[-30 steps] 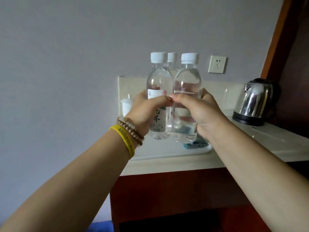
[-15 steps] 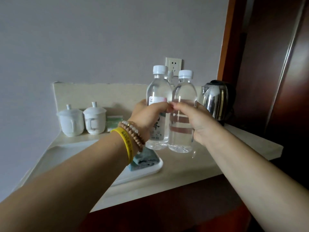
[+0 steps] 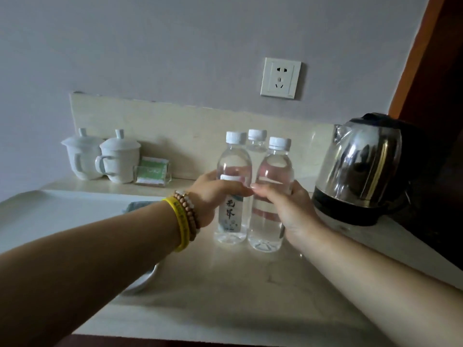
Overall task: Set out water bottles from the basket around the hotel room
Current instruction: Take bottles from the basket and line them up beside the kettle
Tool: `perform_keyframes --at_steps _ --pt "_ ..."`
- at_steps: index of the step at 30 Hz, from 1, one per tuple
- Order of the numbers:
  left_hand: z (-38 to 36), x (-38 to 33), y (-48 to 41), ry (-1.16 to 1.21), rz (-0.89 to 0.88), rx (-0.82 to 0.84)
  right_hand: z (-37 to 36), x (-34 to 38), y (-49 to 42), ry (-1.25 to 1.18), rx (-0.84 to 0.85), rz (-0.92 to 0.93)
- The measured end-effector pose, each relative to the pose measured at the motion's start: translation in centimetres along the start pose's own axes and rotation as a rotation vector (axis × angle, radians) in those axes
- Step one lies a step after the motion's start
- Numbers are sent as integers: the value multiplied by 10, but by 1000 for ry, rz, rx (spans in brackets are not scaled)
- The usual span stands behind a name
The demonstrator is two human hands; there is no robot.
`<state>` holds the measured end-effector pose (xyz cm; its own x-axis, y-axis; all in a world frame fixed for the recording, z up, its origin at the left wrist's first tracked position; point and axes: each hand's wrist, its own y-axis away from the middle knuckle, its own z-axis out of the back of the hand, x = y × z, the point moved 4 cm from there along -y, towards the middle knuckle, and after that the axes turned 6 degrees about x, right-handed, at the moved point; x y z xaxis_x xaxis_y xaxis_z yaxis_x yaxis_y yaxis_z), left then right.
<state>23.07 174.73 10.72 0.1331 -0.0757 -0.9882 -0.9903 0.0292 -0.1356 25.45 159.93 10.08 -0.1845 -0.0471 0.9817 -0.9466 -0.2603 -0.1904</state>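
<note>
Left hand point(image 3: 213, 196): wrapped around the labelled water bottle point(image 3: 231, 189), fingers across its front at label height. Right hand point(image 3: 285, 209): wrapped around the second water bottle point(image 3: 271, 196), thumb across its front. Fingertips of both hands meeting between the two bottles. Both bottles upright, side by side and touching, bases at or just above the pale table point(image 3: 225, 296); contact with the surface not clear. Third water bottle point(image 3: 256, 144): directly behind the pair, only white cap and shoulder visible; which hand grips it cannot be told. Steel kettle point(image 3: 360, 169): on the table just right of the bottles. Two lidded white cups point(image 3: 102, 156): at the back left, next to a clear holder with green sachets point(image 3: 152, 172). White tray point(image 3: 50, 221): on the left, partly hidden by the left forearm. Wall socket point(image 3: 280, 78): above the bottles. Left wrist: yellow band point(image 3: 180, 226) and bead bracelets point(image 3: 190, 211).
</note>
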Motion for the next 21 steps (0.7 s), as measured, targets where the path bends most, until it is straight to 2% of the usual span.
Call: perform_keyframes --at_steps 5,8,11,13,21 --pt "2 -3 -5 -78 -12 72 0 -11 -14 -30 27 35" --pt "9 -6 0 -242 42 140 4 -12 -18 -4 85 64" --pt "27 -15 0 -503 123 85 6 -13 -20 -31 110 101" --pt "37 -24 -2 -609 115 53 5 -14 -19 -28 147 123" --pt "99 -40 -35 -742 86 -117 4 -18 -20 -25 199 240"
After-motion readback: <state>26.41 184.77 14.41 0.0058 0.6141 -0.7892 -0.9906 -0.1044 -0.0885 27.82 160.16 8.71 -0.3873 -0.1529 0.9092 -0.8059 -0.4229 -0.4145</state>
